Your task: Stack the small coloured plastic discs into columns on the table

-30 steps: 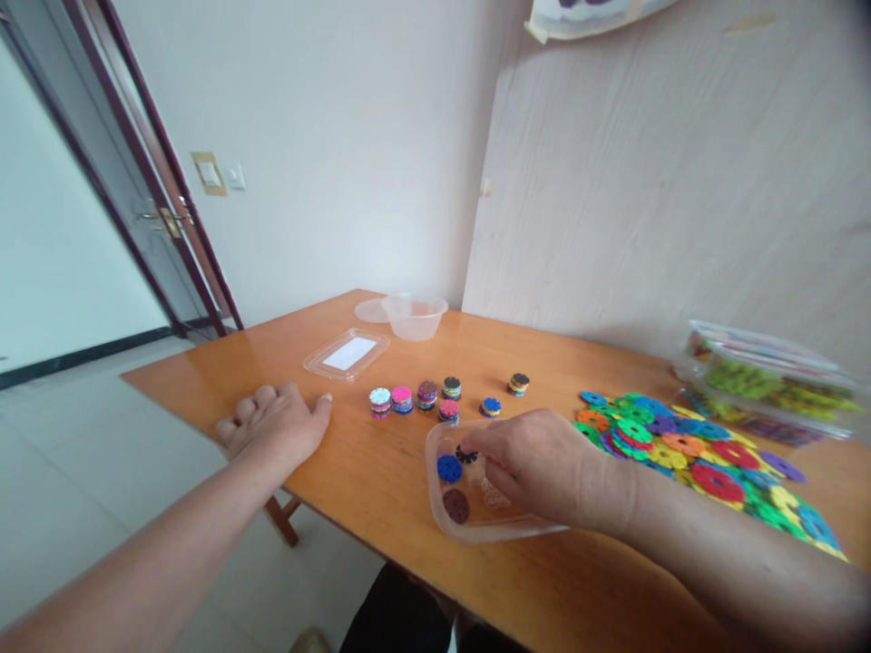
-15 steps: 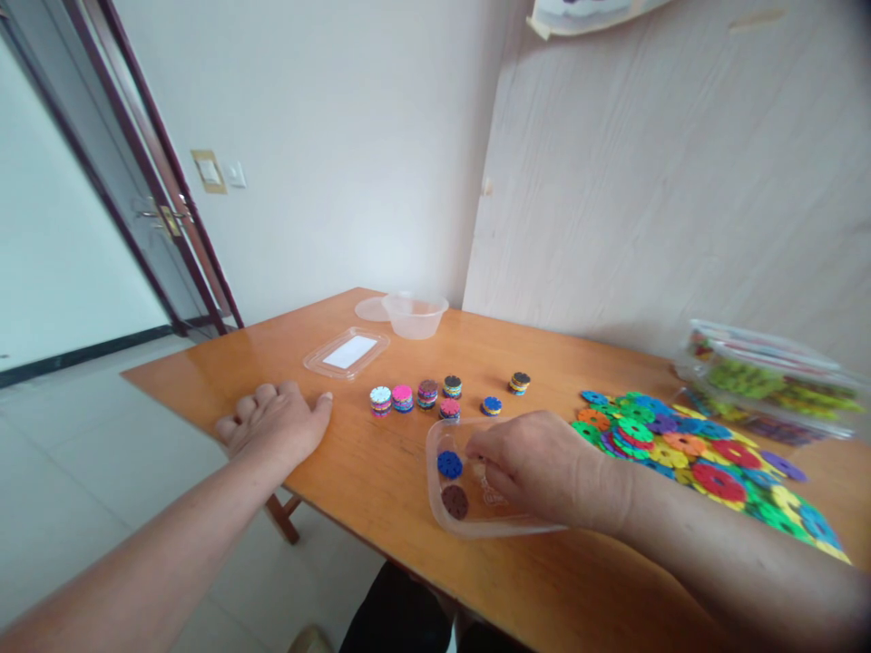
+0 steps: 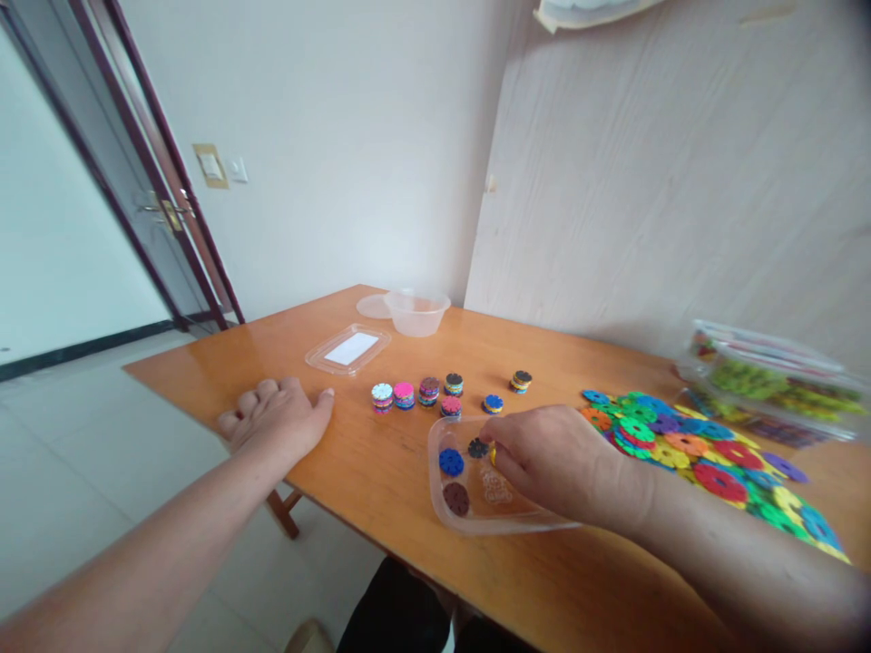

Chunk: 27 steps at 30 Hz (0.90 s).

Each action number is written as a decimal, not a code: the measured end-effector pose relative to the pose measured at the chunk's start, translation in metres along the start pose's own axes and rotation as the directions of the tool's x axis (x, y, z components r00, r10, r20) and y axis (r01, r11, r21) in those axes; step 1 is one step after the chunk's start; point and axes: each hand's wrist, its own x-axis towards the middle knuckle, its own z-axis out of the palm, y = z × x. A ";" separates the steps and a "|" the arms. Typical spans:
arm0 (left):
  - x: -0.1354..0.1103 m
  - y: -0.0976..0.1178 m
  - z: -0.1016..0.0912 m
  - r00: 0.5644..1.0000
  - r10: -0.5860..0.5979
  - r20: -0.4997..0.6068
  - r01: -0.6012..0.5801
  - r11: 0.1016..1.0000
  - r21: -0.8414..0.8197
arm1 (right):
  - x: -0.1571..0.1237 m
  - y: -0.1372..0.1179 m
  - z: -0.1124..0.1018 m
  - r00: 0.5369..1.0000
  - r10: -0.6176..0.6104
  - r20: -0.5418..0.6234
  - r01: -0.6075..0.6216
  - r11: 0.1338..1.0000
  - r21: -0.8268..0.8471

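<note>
My left hand point(image 3: 278, 415) lies flat on the wooden table point(image 3: 340, 444), fingers spread and holding nothing. Over the clear plastic tub point(image 3: 439, 508) is my right hand point(image 3: 551, 453), its fingers pinched on a yellow notched disc point(image 3: 494, 455), mostly hidden by the fingers. Inside the tub lie a blue disc point(image 3: 450, 462), a brown disc point(image 3: 455, 498) and a black disc point(image 3: 477, 447). Behind it stand several small stacks of discs, among them a white-topped stack point(image 3: 382, 397), a pink-topped stack point(image 3: 404, 395) and a blue-topped stack point(image 3: 493, 404).
A loose pile of colourful discs point(image 3: 718, 481) spreads over the table's right side. Behind it sit filled clear boxes point(image 3: 768, 372). Toward the back are a rectangular lid point(image 3: 350, 348), a round bowl point(image 3: 416, 313) and a round lid point(image 3: 373, 307). A wall borders the table.
My right hand has shifted slightly right within the tub, and the black disc and a bit of yellow now show by its fingertips. My left hand stays in place.
</note>
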 end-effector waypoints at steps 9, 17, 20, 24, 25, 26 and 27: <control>0.001 -0.001 0.001 1.000 0.004 -0.008 -0.004 1.000 0.001 | -0.002 0.002 0.002 0.998 -0.040 -0.038 0.043 0.997 0.071; 0.000 -0.001 0.002 1.000 0.004 -0.010 -0.004 1.000 0.000 | 0.000 -0.001 -0.001 0.998 -0.055 0.004 0.054 0.991 0.120; 0.000 0.000 0.001 1.000 0.001 -0.008 -0.001 1.000 0.000 | 0.000 0.002 0.001 0.999 -0.051 -0.009 0.052 0.987 0.153; -0.001 0.000 0.000 1.000 -0.001 -0.003 0.001 1.000 0.006 | -0.001 0.001 0.000 1.000 0.017 -0.015 -0.016 0.996 0.092; -0.001 0.000 0.001 1.000 -0.001 -0.003 0.001 1.000 0.007 | -0.001 0.000 -0.001 0.999 0.038 -0.011 -0.037 0.996 0.076; -0.001 0.000 0.001 1.000 -0.001 -0.003 0.001 1.000 0.007 | -0.001 0.000 -0.002 0.998 0.057 -0.006 -0.057 0.996 0.063; 0.000 0.000 0.001 1.000 0.000 -0.004 0.000 1.000 0.005 | -0.001 -0.001 -0.002 0.997 0.073 0.001 -0.073 0.996 0.052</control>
